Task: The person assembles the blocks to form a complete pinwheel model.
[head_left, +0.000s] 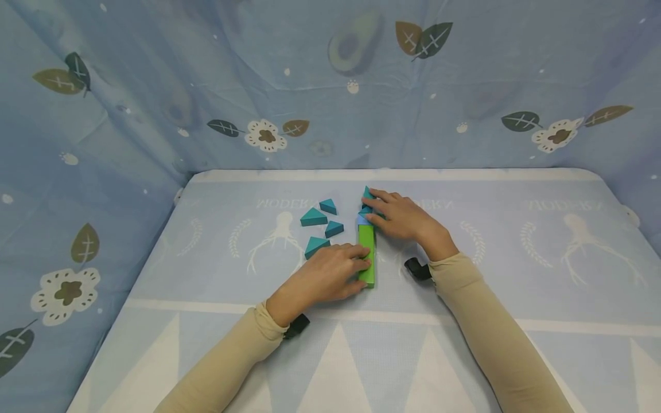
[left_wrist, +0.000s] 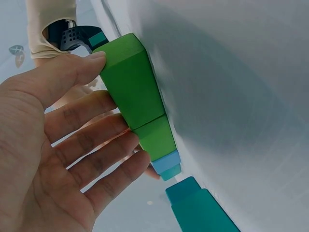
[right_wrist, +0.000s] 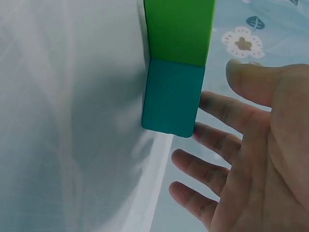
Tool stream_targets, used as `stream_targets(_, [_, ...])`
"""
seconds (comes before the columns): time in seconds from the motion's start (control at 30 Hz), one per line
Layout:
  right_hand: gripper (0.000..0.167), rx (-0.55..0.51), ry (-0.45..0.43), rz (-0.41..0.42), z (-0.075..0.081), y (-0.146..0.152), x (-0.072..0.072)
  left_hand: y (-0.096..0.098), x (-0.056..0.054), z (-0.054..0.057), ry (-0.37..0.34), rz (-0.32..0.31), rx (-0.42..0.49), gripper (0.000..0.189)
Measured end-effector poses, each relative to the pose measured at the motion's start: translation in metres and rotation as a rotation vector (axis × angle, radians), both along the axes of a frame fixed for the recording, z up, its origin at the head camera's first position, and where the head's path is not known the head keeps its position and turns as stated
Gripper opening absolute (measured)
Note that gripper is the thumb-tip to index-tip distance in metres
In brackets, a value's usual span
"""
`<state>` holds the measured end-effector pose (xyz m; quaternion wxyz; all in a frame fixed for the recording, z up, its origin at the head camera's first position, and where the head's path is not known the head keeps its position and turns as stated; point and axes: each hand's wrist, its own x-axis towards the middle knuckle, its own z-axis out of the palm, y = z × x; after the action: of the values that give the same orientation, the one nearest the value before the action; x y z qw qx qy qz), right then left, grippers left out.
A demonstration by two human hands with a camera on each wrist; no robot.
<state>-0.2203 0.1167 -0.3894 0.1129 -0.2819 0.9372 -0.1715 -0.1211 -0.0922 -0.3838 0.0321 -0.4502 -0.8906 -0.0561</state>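
Note:
A row of blocks runs away from me: green blocks [head_left: 366,244] [left_wrist: 130,82] nearest, then a light blue piece [head_left: 361,219] [left_wrist: 166,161] and teal triangular blocks [head_left: 367,193] [right_wrist: 173,96] at the far end. My left hand [head_left: 330,272] [left_wrist: 72,130] lies along the left side of the green part, thumb at its near end and fingertips at its side. From the right, my right hand [head_left: 403,217] [right_wrist: 256,140] reaches to the far end, its loosely extended fingertips at the teal blocks. Neither hand curls round a block.
Several loose teal triangular blocks [head_left: 313,217] lie left of the row, one close beyond the left hand. Black wrist devices [head_left: 417,269] sit under both wrists. A patterned cloth [head_left: 330,115] hangs behind the pale-blue table covering [head_left: 516,292].

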Motion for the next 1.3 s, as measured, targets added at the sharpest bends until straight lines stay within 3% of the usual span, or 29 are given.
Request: stream_targets(1.3, [0.052,-0.008,0.014,0.075,0.0068,-0.0032,0.0064,-0.0007,-0.0002,-0.0008,0.017,-0.006,0.005,0.036])
